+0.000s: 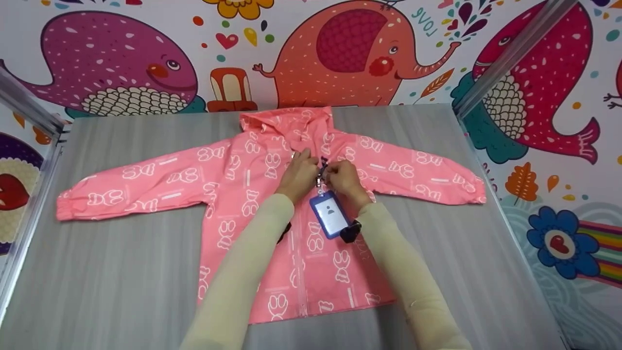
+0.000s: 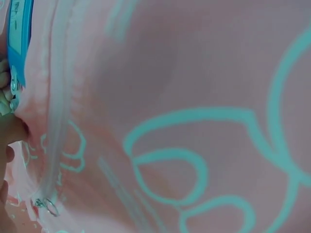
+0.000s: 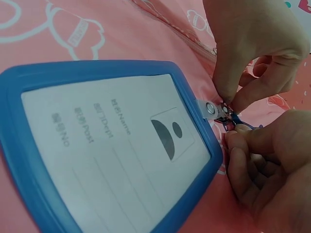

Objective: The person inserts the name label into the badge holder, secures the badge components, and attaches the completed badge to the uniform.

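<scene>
A pink hooded child's jacket (image 1: 272,194) with white printed figures lies spread flat, front up. On its chest, beside the zipper (image 2: 58,97), lies a blue-framed badge holder (image 1: 331,214) with a white name card. A clear strap with a metal snap (image 3: 210,108) joins the holder to a small clip (image 3: 224,112). My left hand (image 1: 300,172) pinches at the clip between thumb and finger, its other fingers bent. My right hand (image 1: 344,180) pinches the clip's dark end close by; its fingertips partly hide it. The zipper pull (image 2: 48,206) shows at the collar end.
The jacket lies on a grey wood-grain table (image 1: 121,272), its sleeves stretched out to both sides. A wall with cartoon animals (image 1: 340,53) stands behind the table. Metal frame posts (image 1: 515,58) rise at the far corners. A black wrist device (image 1: 351,232) overlaps the badge's lower corner.
</scene>
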`<action>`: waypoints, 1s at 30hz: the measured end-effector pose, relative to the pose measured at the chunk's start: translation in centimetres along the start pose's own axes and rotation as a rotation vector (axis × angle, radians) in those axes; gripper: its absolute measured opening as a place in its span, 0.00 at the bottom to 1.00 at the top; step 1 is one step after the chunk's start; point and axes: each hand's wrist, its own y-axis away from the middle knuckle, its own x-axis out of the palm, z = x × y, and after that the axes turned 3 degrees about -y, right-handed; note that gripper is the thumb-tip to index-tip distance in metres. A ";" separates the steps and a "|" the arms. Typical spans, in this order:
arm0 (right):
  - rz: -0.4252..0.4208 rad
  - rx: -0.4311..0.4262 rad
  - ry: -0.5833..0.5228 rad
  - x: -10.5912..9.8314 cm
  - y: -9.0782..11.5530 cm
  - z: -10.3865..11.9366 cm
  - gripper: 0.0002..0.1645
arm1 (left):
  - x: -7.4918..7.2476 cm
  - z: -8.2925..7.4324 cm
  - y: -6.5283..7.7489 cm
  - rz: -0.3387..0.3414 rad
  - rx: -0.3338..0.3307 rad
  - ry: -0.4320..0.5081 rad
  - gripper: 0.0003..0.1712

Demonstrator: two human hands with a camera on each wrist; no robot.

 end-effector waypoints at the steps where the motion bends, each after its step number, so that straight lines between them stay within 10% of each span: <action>1: 0.001 0.003 -0.002 0.0 0.0 0.0 0.11 | 0.0 0.0 0.0 -0.001 0.002 -0.002 0.07; 30: 0.010 -0.038 -0.098 0.0 0.2 -0.5 0.11 | 0.1 0.4 0.0 -0.020 0.028 0.083 0.04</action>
